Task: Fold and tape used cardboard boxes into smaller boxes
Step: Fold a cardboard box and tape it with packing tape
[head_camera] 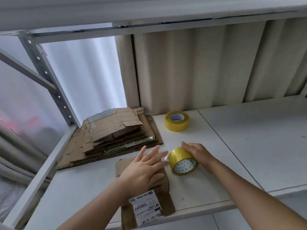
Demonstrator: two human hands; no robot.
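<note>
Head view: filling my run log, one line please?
left hand flat on cardboard | right hand grips tape roll

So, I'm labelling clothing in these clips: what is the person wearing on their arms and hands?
Nothing that shows. Both forearms are bare up to the frame edge, with no sleeves. The left hand and right hand have no gloves, rings, watch or bracelets visible. Fingernails look short and unpainted.
</note>
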